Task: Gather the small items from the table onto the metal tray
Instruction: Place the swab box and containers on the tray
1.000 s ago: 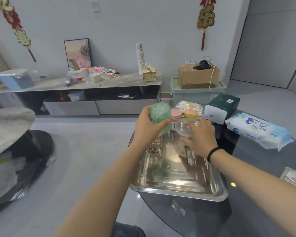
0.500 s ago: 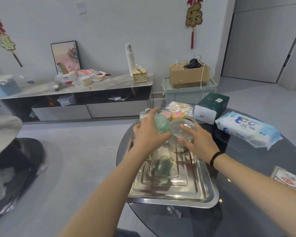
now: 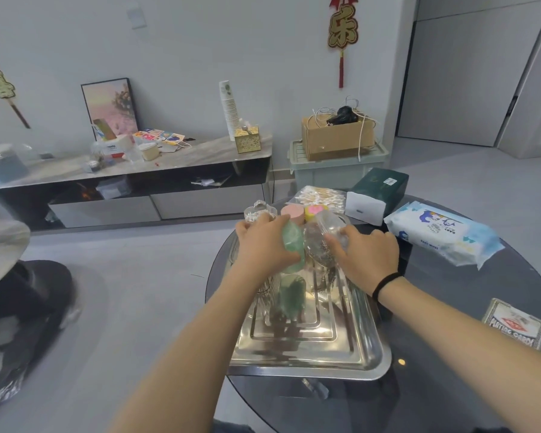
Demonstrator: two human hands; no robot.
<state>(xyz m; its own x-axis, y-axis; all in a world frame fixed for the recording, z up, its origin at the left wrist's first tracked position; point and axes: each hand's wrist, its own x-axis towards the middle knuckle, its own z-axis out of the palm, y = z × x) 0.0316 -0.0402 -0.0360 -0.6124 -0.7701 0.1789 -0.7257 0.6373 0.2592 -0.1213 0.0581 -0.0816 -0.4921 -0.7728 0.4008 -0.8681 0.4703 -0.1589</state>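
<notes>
A shiny metal tray lies on the dark round glass table. My left hand grips a pale green roll just above the tray's far end. My right hand holds a clear plastic container tilted beside the green roll, also low over the tray. Behind the hands stand a pink-lidded jar, a yellow-lidded jar and a clear box of swabs.
A bag of cotton swabs, a green-and-white tissue box and a wet-wipes pack lie at the table's far side. A playing-cards box sits at right. A low cabinet lines the wall.
Both hands have come down with the green roll and the clear container, from above the tray to just over its far end. The head view has shifted too.
</notes>
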